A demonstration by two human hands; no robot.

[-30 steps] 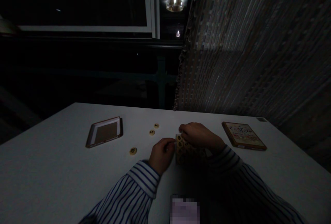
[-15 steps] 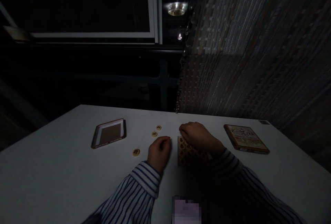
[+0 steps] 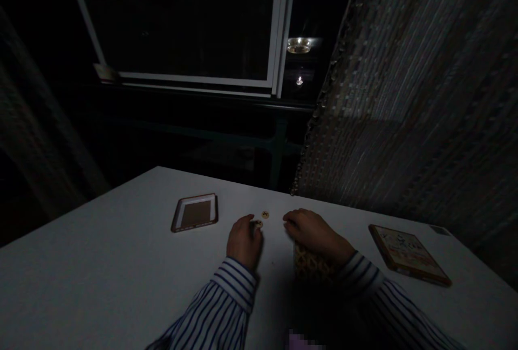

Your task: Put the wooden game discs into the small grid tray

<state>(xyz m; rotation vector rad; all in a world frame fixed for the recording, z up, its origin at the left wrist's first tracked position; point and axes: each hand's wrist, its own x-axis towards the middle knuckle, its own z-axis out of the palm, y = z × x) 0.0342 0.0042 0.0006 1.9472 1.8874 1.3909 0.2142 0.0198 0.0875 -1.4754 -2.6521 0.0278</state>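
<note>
Two round wooden game pieces with dark marks, like Chinese chess pieces, lie on the white table. The nearer piece (image 3: pixel 259 224) is in the gap between the thumb and fingers of my left hand (image 3: pixel 244 242), which are apart; whether they touch it is unclear. Just beyond lies the farther piece (image 3: pixel 265 214). My right hand (image 3: pixel 315 234) has its fingers curled together above the far edge of a block of similar pieces (image 3: pixel 309 266) set in rows. Its hand and forearm cover much of that block, and anything in its fingertips is hidden.
A shallow box lid or tray (image 3: pixel 196 214), brown inside, lies at the left. At the right is a flat box with a printed cover (image 3: pixel 408 253), and a small dark card (image 3: pixel 440 230) near the far edge. A bead curtain (image 3: pixel 388 96) hangs behind the table (image 3: pixel 121 263).
My view has turned, shifting the scene right and down. My left hand has opened from a curl around the nearer piece. The third loose piece, earlier left of that hand, no longer shows.
</note>
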